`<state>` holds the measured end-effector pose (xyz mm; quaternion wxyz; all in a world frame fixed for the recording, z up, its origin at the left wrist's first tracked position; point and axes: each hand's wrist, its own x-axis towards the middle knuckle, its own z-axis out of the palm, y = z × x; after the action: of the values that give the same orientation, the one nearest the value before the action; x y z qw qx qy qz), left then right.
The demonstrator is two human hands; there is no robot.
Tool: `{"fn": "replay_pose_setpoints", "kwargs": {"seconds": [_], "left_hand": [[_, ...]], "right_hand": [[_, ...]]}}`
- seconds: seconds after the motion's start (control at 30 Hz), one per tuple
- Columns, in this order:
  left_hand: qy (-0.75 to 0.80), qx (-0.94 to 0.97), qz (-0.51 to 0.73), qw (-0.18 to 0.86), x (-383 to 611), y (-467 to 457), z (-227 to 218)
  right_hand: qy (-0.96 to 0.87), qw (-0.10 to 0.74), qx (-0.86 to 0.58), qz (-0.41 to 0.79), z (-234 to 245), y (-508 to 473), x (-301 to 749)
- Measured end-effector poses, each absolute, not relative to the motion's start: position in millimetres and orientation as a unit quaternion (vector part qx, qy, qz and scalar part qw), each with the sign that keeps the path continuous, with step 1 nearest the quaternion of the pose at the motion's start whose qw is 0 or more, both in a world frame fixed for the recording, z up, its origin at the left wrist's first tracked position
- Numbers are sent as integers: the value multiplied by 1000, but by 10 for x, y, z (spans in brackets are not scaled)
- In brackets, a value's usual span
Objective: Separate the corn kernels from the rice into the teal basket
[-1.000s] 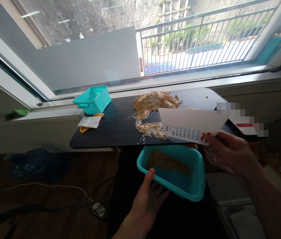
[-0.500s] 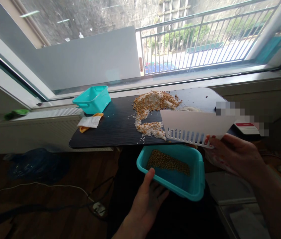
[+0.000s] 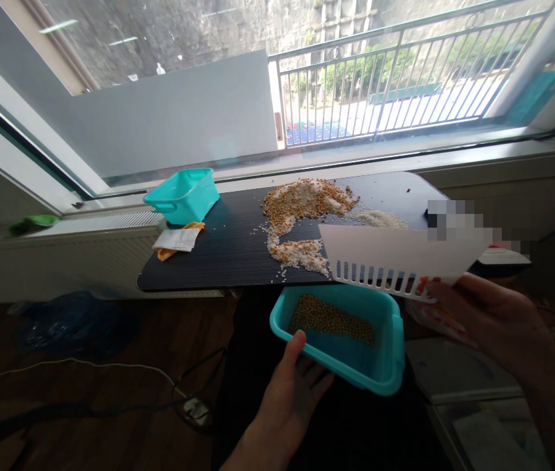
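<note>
My left hand (image 3: 287, 392) grips the near rim of a teal tub (image 3: 380, 369) held below the table's front edge; a layer of yellow beans (image 3: 331, 318) lies in it. My right hand (image 3: 483, 317) is closed on a white slotted basket (image 3: 395, 252), tilted on its side above the tub, its slots facing the tub. On the black table (image 3: 228, 245) lies a spread heap of mixed rice and beans (image 3: 302, 209), with a small patch of plain rice (image 3: 380, 218) to its right.
A second teal tub (image 3: 184, 194) stands at the table's back left, with a white and orange packet (image 3: 178, 240) in front of it. A white and red object (image 3: 503, 255) sits at the right edge. Cables and a power strip (image 3: 194, 411) lie on the floor.
My right hand has drawn the white basket to the right and slightly down, uncovering the plain rice patch. The left hand and the tub stay put.
</note>
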<state>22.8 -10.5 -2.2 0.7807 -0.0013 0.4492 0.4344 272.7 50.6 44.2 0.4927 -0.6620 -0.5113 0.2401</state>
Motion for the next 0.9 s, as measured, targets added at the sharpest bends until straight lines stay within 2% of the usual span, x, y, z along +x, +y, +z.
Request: {"fn": "replay_pose_setpoints", "kwargs": {"seconds": [0.1, 0.3, 0.4, 0.5, 0.63, 0.9], "left_hand": [[449, -1, 431, 783, 221, -100, -25], [446, -3, 435, 782, 222, -97, -6], [441, -3, 439, 783, 218, -104, -6], [433, -1, 451, 781, 207, -114, -20], [413, 11, 462, 785, 198, -127, -45], [416, 4, 456, 786, 210, -126, -46]], "right_hand": [[-486, 511, -663, 250, 504, 504, 2644], [-501, 497, -641, 303, 477, 649, 2608], [-492, 494, -662, 276, 483, 662, 2596], [-494, 443, -710, 237, 522, 641, 2604], [-470, 416, -739, 244, 562, 632, 2623], [-465, 474, -703, 257, 484, 715, 2576]]}}
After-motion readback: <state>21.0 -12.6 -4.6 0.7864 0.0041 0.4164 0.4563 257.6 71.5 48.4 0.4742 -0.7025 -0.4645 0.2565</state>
